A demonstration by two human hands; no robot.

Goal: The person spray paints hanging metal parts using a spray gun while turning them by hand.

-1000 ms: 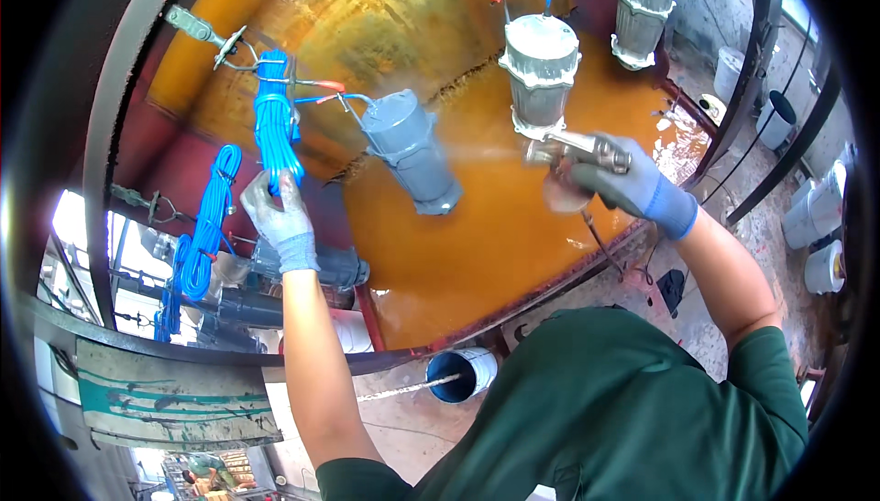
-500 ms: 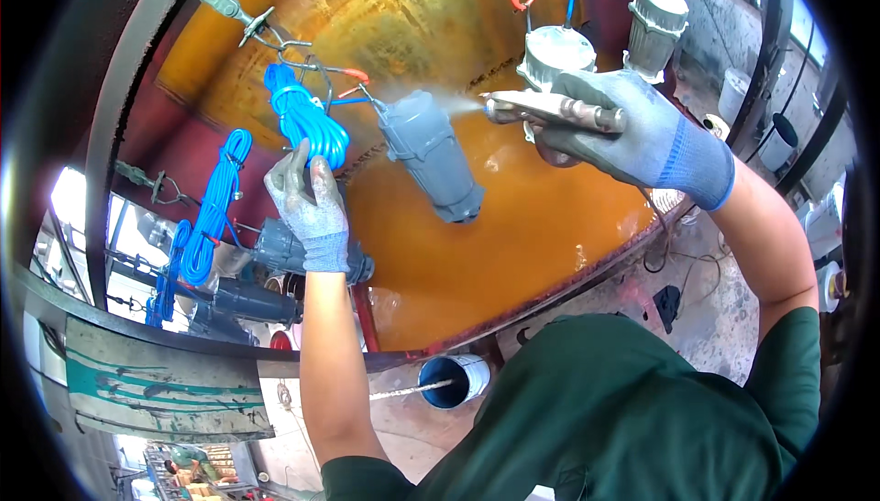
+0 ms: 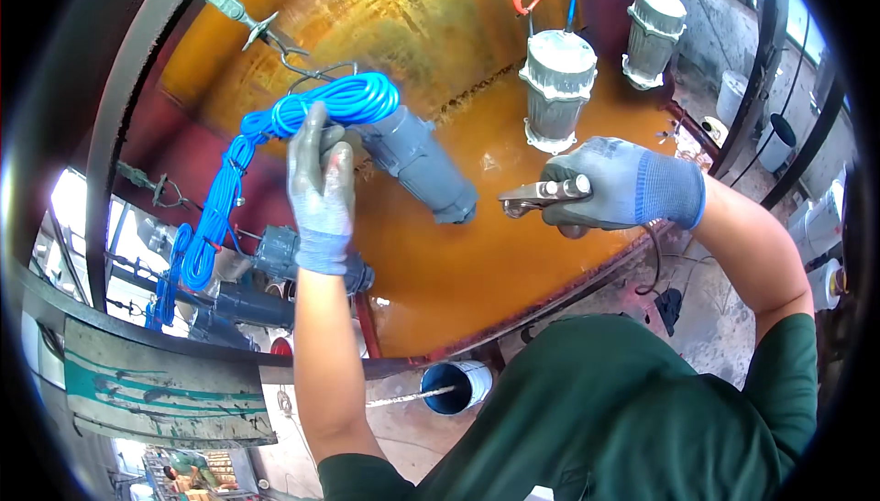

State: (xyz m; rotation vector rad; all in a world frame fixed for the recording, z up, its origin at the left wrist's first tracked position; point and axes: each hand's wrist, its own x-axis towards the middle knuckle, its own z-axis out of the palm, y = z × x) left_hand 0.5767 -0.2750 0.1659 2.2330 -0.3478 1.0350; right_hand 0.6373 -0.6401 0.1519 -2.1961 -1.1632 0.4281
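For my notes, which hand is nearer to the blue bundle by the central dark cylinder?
Left hand, fingertips at the blue bundle. Right hand, farther off, to the bundle's lower right.

A spray-painting workshop; a spray gun, hanging grey cylinder and paint-streaked panel show it.

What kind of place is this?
Probably a workshop where parts get spray-painted: the right hand holds what looks like a spray gun, and a dark-grey cylinder and paler cylinders hang before an orange-stained backdrop.
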